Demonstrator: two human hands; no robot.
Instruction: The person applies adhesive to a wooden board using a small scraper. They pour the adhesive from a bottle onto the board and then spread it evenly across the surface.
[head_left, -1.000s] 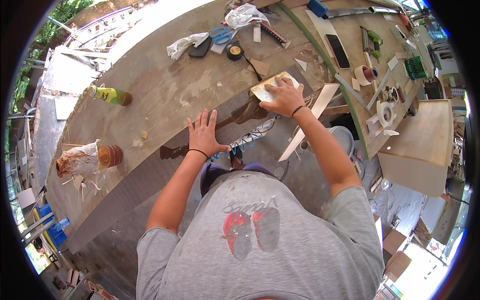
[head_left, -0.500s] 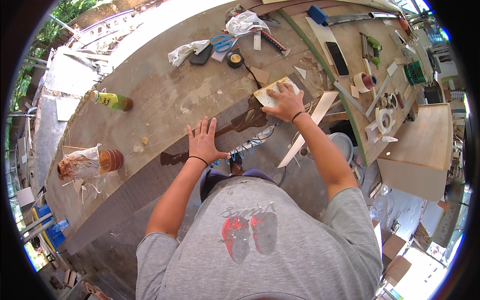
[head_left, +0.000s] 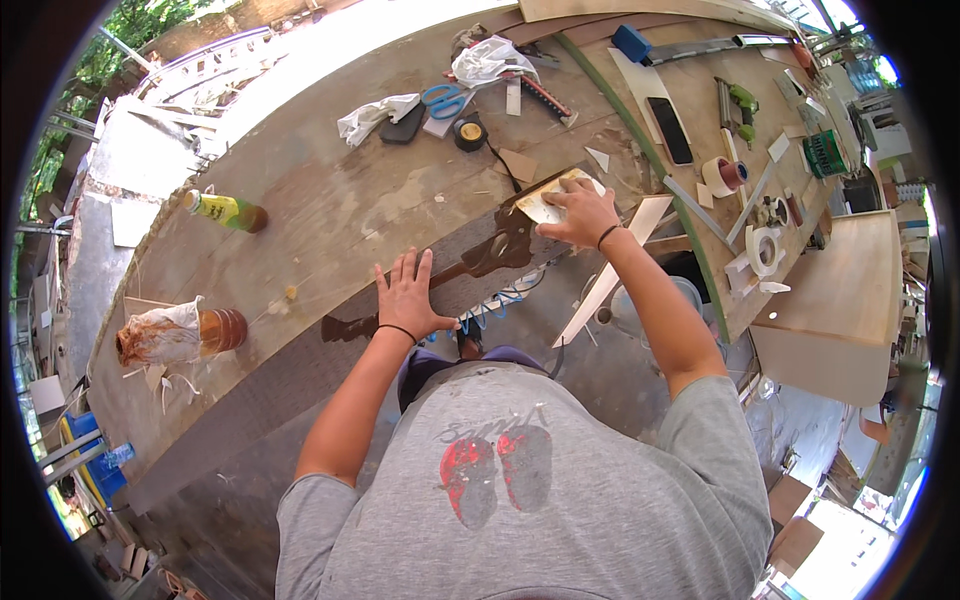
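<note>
A long dark grey-brown board [head_left: 290, 385] lies along the near edge of the workbench, with dark, wet-looking brown patches [head_left: 502, 250] on it. My left hand [head_left: 405, 292] rests flat on the board, fingers spread, holding nothing. At the board's far right end, my right hand [head_left: 582, 212] presses on a flat whitish pad [head_left: 545, 200] with yellow-brown stained edges. Its fingers curl over the pad's top and near side; what the pad is made of I cannot tell. Past the pad, a small off-white triangular scrap [head_left: 597, 158] lies on the bench.
On the workbench [head_left: 330, 230] stand a stained brown bottle [head_left: 222, 331] and a green-yellow bottle [head_left: 235, 210], both lying sideways in view. Farther back are a tape measure [head_left: 469, 133], blue scissors [head_left: 443, 101] and a phone [head_left: 670, 130]. A pale wood strip [head_left: 612, 275] slants beside my right forearm.
My right hand and the pad have shifted slightly right along the board. My left hand keeps its place on the board, and the whole view has moved a little.
</note>
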